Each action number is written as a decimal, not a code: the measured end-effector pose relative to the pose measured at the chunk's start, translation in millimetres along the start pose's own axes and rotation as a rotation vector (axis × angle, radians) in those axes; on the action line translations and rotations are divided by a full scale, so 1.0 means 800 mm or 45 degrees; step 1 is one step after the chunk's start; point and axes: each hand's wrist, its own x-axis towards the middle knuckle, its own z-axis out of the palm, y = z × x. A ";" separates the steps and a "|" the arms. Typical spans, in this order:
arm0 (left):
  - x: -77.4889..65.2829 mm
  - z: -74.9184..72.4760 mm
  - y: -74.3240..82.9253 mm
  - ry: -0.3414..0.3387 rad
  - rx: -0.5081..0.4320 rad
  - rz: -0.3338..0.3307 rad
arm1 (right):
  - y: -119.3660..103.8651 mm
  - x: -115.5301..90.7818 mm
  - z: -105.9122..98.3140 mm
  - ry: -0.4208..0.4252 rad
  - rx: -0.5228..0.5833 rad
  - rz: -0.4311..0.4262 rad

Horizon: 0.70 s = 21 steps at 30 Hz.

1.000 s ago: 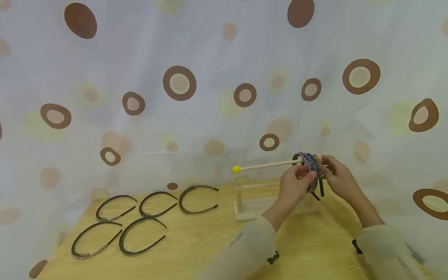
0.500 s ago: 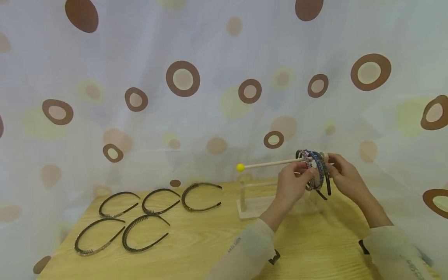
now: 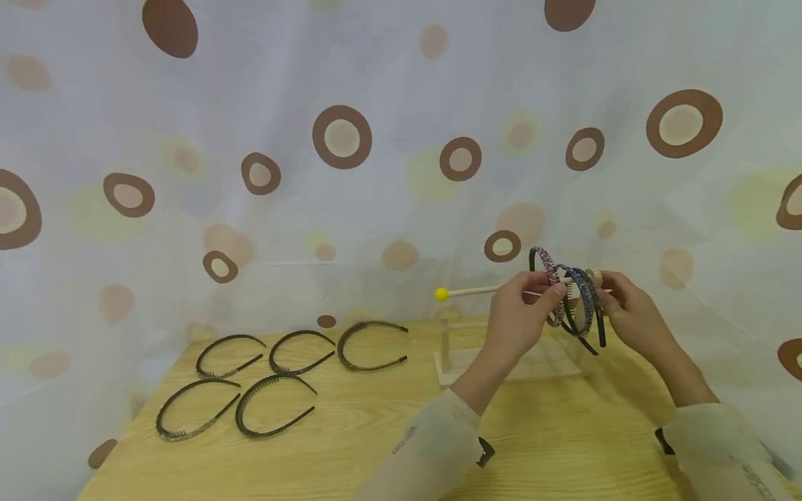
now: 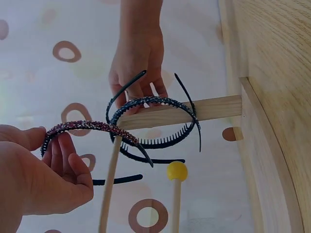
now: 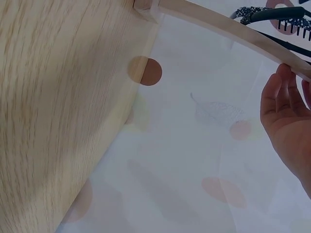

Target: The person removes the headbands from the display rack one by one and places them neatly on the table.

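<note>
My left hand [image 3: 516, 313] pinches a pink-red glittery headband [image 3: 546, 262]; in the left wrist view this headband [image 4: 85, 125] is between thumb and fingers. It stands at the wooden rod [image 4: 111, 179] of a headband stand. Behind it, blue and dark glittery toothed headbands [image 4: 153, 100] hang around the rod near the upright wooden post [image 4: 214, 108]. My right hand [image 3: 639, 316] holds the post's top end, with its fingers [image 5: 284, 90] against the wood in the right wrist view. How far its thumb wraps is partly hidden.
Several dark toothed headbands [image 3: 276, 407] lie on the left of the wooden table [image 3: 376, 445]. A yellow ball [image 3: 441, 294] caps the stand's upper rod. The pale stand base [image 3: 476, 372] rests near the back edge, before a dotted curtain [image 3: 388, 83].
My left hand has drawn the pink-red headband left along the rod, apart from the blue ones. My right hand keeps to the post. The head view has shifted slightly.
</note>
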 end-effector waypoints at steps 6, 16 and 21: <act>-0.015 -0.027 0.024 -0.036 0.037 0.027 | 0.004 -0.001 0.005 -0.006 0.006 0.013; -0.039 -0.069 0.051 -0.101 -0.012 0.160 | 0.006 -0.001 0.004 0.010 -0.054 0.007; -0.051 -0.092 0.060 -0.127 -0.001 0.200 | 0.006 0.001 0.005 0.011 -0.054 0.004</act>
